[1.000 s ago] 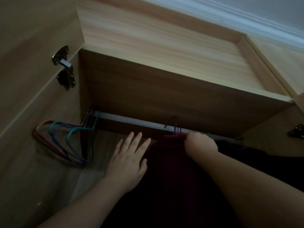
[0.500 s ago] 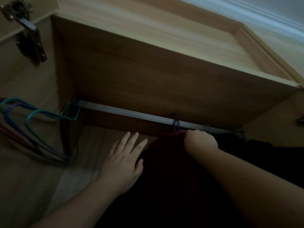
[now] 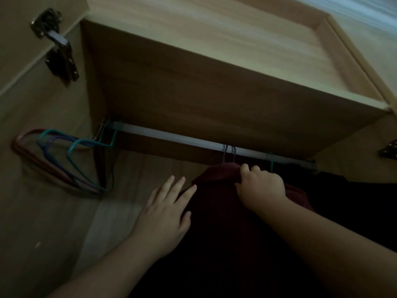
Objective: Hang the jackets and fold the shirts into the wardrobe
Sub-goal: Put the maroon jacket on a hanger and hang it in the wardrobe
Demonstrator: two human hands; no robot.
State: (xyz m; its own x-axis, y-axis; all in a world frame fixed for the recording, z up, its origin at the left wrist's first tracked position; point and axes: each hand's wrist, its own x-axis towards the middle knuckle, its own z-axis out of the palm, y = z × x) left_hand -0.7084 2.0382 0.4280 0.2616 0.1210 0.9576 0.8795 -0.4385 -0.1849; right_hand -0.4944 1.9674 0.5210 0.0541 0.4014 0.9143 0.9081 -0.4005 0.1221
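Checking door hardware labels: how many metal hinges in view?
2. One hinge on the open door, upper left; one hinge cut off at the right edge. Others may lie outside the frame.

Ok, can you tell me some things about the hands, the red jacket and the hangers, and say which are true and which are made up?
1. The right hand grips the top of the red jacket. True.
2. The left hand is a fist. False: its fingers are straight, lying flat against the jacket.
3. The jacket's hanger hook is over the rail. True.
4. The empty hangers hang at the rail's right end. False: they hang at its left end.
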